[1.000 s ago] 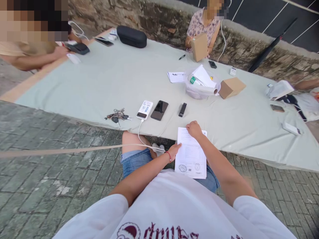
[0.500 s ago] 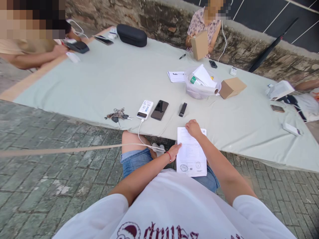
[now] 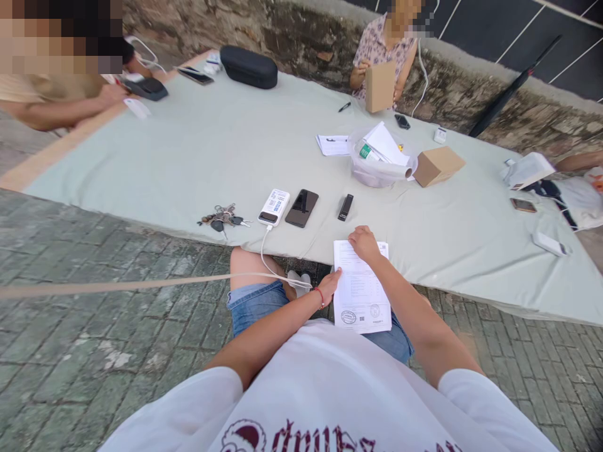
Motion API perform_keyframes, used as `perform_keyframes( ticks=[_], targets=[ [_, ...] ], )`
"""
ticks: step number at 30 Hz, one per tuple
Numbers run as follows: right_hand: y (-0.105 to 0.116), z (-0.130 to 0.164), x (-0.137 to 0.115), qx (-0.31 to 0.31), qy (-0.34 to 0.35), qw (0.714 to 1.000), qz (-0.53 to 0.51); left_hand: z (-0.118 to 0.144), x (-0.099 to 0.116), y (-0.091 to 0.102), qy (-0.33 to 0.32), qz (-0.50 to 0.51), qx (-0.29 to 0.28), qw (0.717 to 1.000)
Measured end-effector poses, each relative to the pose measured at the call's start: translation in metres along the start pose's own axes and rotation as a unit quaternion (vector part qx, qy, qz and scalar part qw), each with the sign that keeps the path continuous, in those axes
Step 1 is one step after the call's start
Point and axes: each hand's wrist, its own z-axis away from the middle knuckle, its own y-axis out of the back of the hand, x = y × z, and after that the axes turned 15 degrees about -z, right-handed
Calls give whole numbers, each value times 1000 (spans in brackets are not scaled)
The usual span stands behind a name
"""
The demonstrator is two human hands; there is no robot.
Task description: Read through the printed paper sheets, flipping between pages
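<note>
Flat printed paper sheet (image 3: 360,289)

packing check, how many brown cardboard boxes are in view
2. One cardboard box is held upright by the person across the table; the other box lies on the grey cloth beside the clear plastic bag. More could be hidden outside the view.

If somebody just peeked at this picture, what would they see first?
Probably the printed paper with round stamps, held by both hands, the left hand at its side edge and the right hand on its top, at the near edge of the long table. Just beyond lie keys, a white power bank and a black phone.
</note>
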Motion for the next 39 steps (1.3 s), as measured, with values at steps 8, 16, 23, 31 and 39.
perform_keyframes(
  ticks=[8, 16, 23, 31, 39],
  targets=[
    [0, 3, 3, 17, 22, 1000, 4, 2, 3, 0, -18, -42, 20, 999],
    [0, 2, 3, 18, 41, 999, 6, -2, 1, 5, -41, -93, 22, 995],
    [-9, 4, 0, 7, 43, 999, 13, -11, -4, 10, -59, -206, 92, 972],
    [-5, 8, -24, -72, 185, 979, 48, -8, 9, 7, -116, -370, 112, 915],
    [4, 7, -28, -84, 177, 979, 62, -9, 9, 7, -138, -429, 109, 886]
  ],
)
